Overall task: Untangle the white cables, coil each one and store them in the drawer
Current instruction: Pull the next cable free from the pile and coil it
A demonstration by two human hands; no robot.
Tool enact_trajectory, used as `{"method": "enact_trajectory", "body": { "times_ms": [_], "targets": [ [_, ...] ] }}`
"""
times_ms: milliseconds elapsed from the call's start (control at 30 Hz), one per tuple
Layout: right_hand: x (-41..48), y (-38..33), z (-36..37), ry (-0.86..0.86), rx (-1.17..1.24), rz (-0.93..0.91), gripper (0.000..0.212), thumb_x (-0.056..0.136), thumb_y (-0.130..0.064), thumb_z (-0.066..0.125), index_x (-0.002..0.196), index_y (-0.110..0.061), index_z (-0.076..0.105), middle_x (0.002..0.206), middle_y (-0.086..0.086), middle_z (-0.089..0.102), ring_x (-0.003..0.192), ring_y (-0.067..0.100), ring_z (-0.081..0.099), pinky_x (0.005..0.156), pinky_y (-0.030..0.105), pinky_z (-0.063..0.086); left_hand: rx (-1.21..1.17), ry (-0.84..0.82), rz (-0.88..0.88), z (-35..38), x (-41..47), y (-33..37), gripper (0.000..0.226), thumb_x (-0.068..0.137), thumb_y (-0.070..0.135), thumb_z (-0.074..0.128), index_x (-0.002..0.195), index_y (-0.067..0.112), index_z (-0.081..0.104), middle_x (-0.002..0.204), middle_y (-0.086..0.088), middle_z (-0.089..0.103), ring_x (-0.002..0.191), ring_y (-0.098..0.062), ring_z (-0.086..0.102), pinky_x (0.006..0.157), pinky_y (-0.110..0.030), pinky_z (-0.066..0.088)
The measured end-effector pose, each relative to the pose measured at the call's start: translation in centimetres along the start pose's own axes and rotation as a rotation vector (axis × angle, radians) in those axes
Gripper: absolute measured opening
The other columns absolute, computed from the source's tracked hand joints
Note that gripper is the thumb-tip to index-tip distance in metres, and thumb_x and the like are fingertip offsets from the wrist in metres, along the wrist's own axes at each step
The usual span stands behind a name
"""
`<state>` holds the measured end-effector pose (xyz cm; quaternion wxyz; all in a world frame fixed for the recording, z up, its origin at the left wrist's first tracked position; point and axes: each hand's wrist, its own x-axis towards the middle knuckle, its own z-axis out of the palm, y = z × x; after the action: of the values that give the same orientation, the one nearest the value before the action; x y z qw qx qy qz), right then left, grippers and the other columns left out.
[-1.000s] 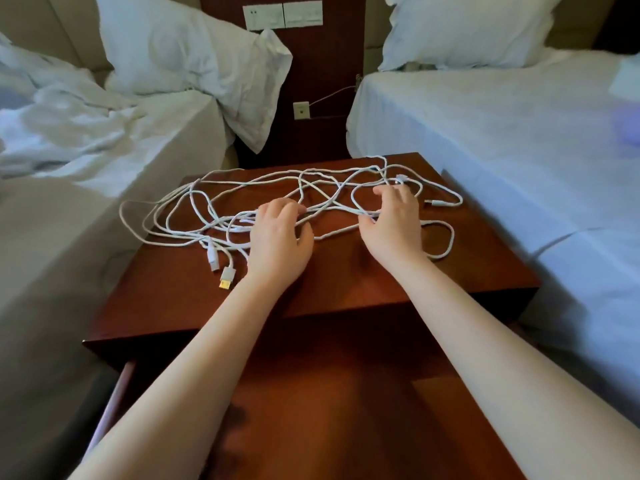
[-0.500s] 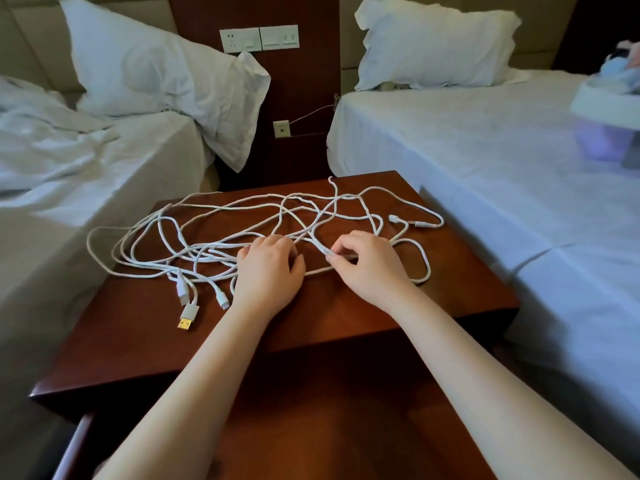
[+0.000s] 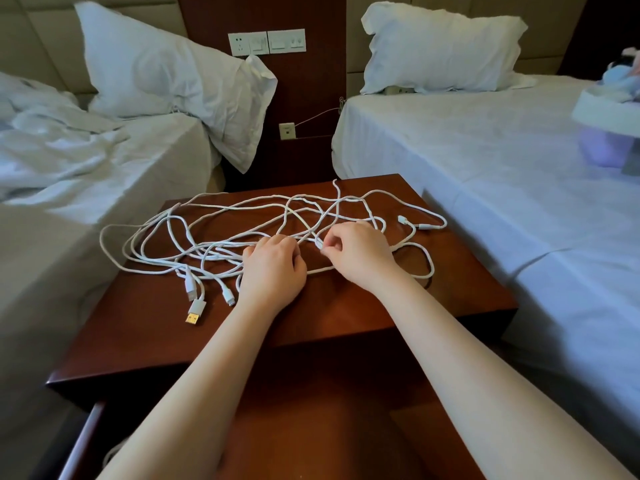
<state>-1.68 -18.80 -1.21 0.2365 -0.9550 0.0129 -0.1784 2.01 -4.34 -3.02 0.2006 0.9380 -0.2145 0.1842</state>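
Note:
A tangle of white cables sprawls across the top of a dark red wooden nightstand. Loose plug ends, one a gold USB plug, lie at the tangle's front left. Another connector end lies at the right. My left hand rests on the cables near the middle, fingers curled down over the strands. My right hand pinches a strand between thumb and fingers just right of it. Below the tabletop, the open drawer juts toward me; my forearms hide most of it.
A bed with rumpled white sheets and a pillow flanks the nightstand on the left. A made bed with a pillow stands on the right, carrying a box with soft toys. A wall panel with sockets is behind.
My right hand drew back from the far right of the tangle toward the middle and closed on a strand. The left hand stayed on the cables. The camera tilted up.

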Motion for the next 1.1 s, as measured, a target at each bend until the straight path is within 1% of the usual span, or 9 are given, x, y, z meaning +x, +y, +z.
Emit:
{"method": "enact_trajectory", "body": {
  "times_ms": [100, 267, 433, 567, 667, 800, 933, 1000, 1100],
  "targets": [
    [-1.2, -0.1, -0.6, -0.017, 0.148, -0.055, 0.006, 0.096, -0.02, 0.056, 0.095, -0.019, 0.062, 0.091, -0.01, 0.061, 0.093, 0.011, 0.057, 0.085, 0.034, 0.05, 0.0, 0.005, 0.009, 0.1, 0.1, -0.1, 0.01, 0.092, 0.021, 0.052, 0.093, 0.016, 0.06, 0.097, 0.001, 0.06, 0.094, -0.017, 0.051, 0.09, -0.036, 0.037],
    [-4.0, -0.5, -3.7, -0.17, 0.472, -0.112, 0.014, 0.097, -0.013, 0.051, 0.087, -0.022, 0.055, 0.07, -0.007, 0.059, 0.069, 0.01, 0.057, 0.071, 0.019, 0.049, -0.129, 0.078, -0.036, -0.7, 0.0, 0.1, 0.02, 0.096, 0.019, 0.049, 0.108, 0.013, 0.064, 0.108, -0.002, 0.064, 0.104, -0.019, 0.055, 0.092, -0.039, 0.044],
    [-5.0, -0.5, -4.8, -0.277, 0.625, -0.107, 0.016, 0.093, -0.006, 0.055, 0.081, -0.016, 0.06, 0.063, -0.003, 0.056, 0.064, 0.008, 0.053, 0.071, 0.025, 0.046, -1.076, -0.2, -0.419, -3.8, 1.0, 3.0, 0.022, 0.103, 0.028, 0.037, 0.122, 0.02, 0.046, 0.097, -0.007, 0.067, 0.081, -0.02, 0.064, 0.065, -0.028, 0.05],
    [-5.4, -0.2, -4.6, -0.311, 0.611, -0.039, 0.01, 0.091, -0.014, 0.062, 0.081, -0.013, 0.064, 0.067, 0.002, 0.058, 0.066, 0.008, 0.052, 0.068, 0.025, 0.044, -1.236, -0.378, -0.411, -5.0, 1.2, 4.6, 0.02, 0.096, 0.013, 0.053, 0.113, 0.007, 0.061, 0.088, -0.007, 0.066, 0.074, -0.018, 0.06, 0.066, -0.029, 0.051],
    [-5.3, 0.4, -4.1, -0.27, 0.549, 0.004, 0.009, 0.09, -0.021, 0.065, 0.084, -0.017, 0.069, 0.084, 0.011, 0.066, 0.082, 0.021, 0.061, 0.08, 0.036, 0.051, -1.077, -0.191, -0.383, -5.0, 0.9, 4.4, 0.01, 0.09, 0.011, 0.059, 0.091, 0.007, 0.068, 0.07, -0.003, 0.063, 0.061, -0.012, 0.056, 0.056, -0.02, 0.046],
    [-5.2, 1.3, -3.5, -0.248, 0.468, 0.06, 0.011, 0.089, -0.024, 0.065, 0.079, -0.024, 0.067, 0.081, 0.003, 0.066, 0.081, 0.019, 0.061, 0.081, 0.04, 0.051, -0.773, -0.05, -0.234, -5.0, -0.8, 3.0, 0.016, 0.084, 0.003, 0.053, 0.082, 0.011, 0.068, 0.069, -0.003, 0.064, 0.062, -0.013, 0.059, 0.06, -0.025, 0.048],
    [-5.3, 1.1, -3.4, -0.299, 0.537, 0.049, 0.022, 0.089, -0.016, 0.063, 0.068, -0.023, 0.063, 0.071, -0.001, 0.06, 0.073, 0.012, 0.055, 0.074, 0.029, 0.046, -0.436, -0.244, -0.037, -4.3, -1.3, 1.2, 0.029, 0.082, -0.002, 0.052, 0.084, 0.024, 0.064, 0.088, -0.002, 0.067, 0.078, -0.013, 0.061, 0.065, -0.019, 0.046],
    [-5.4, 1.1, -3.6, -0.31, 0.587, 0.058, 0.025, 0.089, -0.013, 0.062, 0.066, -0.021, 0.062, 0.07, 0.0, 0.059, 0.074, 0.01, 0.055, 0.074, 0.026, 0.045, -0.203, -0.384, 0.12, -3.9, -0.7, 0.6, 0.027, 0.083, 0.002, 0.054, 0.1, 0.02, 0.064, 0.102, 0.002, 0.062, 0.091, -0.011, 0.056, 0.075, -0.018, 0.044],
    [-5.3, 1.3, -3.7, -0.317, 0.655, 0.077, 0.027, 0.09, -0.011, 0.059, 0.064, -0.019, 0.06, 0.068, 0.0, 0.055, 0.074, 0.011, 0.053, 0.075, 0.027, 0.042, 0.109, -0.382, 0.318, -3.3, 0.1, 0.2, 0.024, 0.088, 0.019, 0.057, 0.111, 0.019, 0.063, 0.113, 0.005, 0.057, 0.108, -0.014, 0.046, 0.09, -0.027, 0.043]
  ]
}}
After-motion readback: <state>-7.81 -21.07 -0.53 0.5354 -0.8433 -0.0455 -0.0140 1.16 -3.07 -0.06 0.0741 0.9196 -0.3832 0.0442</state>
